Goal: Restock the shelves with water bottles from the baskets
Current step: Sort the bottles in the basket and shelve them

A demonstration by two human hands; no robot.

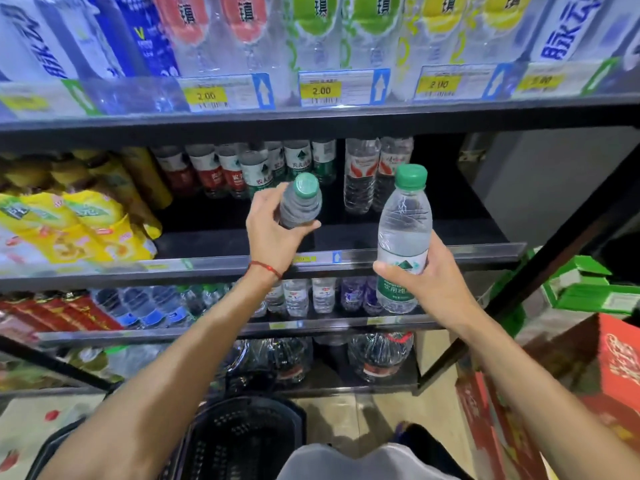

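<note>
My left hand [273,237] grips the tilted bottle [300,206], my right hand [427,277] the upright bottle [403,230], both round the body, probably heavy, slick and squashy.

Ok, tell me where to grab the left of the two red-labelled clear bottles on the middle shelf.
Grip the red-labelled bottle round its ribbed lower body, coming from the front left. It stands upright, the middle shelf is bare before it, its twin crowds its right side, and the upper shelf hides its cap.
</note>
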